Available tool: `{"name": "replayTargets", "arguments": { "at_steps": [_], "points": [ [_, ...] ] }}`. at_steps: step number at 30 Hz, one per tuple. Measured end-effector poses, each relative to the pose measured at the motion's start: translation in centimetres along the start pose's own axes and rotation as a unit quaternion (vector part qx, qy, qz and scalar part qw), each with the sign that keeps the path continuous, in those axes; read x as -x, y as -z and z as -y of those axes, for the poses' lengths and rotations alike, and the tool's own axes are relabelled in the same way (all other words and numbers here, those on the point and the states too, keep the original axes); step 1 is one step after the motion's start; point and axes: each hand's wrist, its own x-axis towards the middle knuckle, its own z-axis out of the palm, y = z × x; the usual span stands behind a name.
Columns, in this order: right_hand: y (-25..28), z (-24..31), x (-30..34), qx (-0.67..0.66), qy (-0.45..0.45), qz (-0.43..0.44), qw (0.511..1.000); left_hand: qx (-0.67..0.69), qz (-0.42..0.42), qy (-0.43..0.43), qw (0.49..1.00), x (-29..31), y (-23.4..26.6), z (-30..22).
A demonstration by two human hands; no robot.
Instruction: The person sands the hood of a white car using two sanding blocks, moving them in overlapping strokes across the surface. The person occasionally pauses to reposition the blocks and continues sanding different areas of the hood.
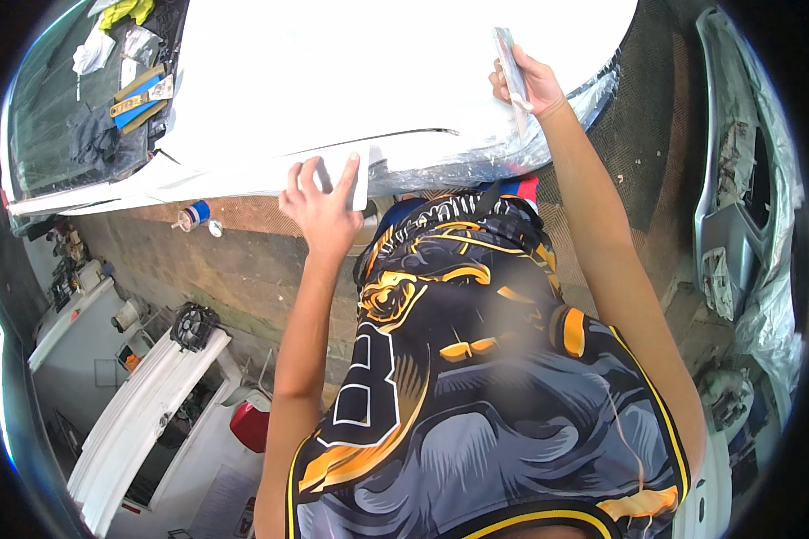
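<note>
In front of me is the glossy white car panel (333, 72), its lower edge partly covered by clear plastic sheeting (458, 166). At this near edge, my left hand (322, 205) grips a pale, flat rectangular plate (360, 184), the index finger lying along it and the other fingers apart. Over the panel's right side, my right hand (541, 88) is closed around a thin, flat, greyish strip-like tool (510, 65) held nearly upright. Its exact kind is hard to make out.
A scraper (141, 97) lies on a blue and tan pad by the windshield (58, 135), near dark and white cloths. A blue-banded can (194, 214) stands on the floor below. At right is a plastic-draped car part (737, 198); at lower left, a white bumper-like panel (126, 431).
</note>
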Motion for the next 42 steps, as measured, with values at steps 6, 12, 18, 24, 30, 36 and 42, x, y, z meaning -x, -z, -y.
{"name": "replayTargets", "arguments": {
  "at_steps": [6, 12, 18, 24, 30, 36, 42],
  "points": [
    [-4.0, -0.7, -0.7, 0.029, 0.02, -0.091, 0.995, 0.208, -0.015, 0.035, 0.977, -2.1, 8.4, 0.5],
    [-17.4, -10.7, -0.5, 0.006, -0.029, -0.218, 0.976, 0.538, -0.003, -0.11, 0.836, -3.3, 11.2, -5.0],
    [-19.5, -11.5, 0.8, 0.041, -0.09, -0.247, 0.964, 0.338, -0.022, -0.11, 0.934, -0.6, 8.2, -0.3],
    [-20.0, -9.7, 0.2, 0.181, -0.001, -0.216, 0.959, 0.226, 0.071, -0.085, 0.968, 0.9, 10.8, 3.6],
    [-20.2, -11.2, -1.7, 0.387, 0.128, -0.13, 0.904, 0.164, 0.091, -0.161, 0.969, -1.9, 16.1, -0.7],
    [-22.5, -11.8, -1.2, 0.404, 0.12, -0.142, 0.895, 0.134, 0.081, -0.164, 0.974, -1.4, 16.8, -1.8],
    [-21.4, -10.1, 0.1, 0.362, 0.063, -0.171, 0.914, 0.217, 0.036, -0.06, 0.974, 0.0, 16.8, 0.3]
  ]
}}
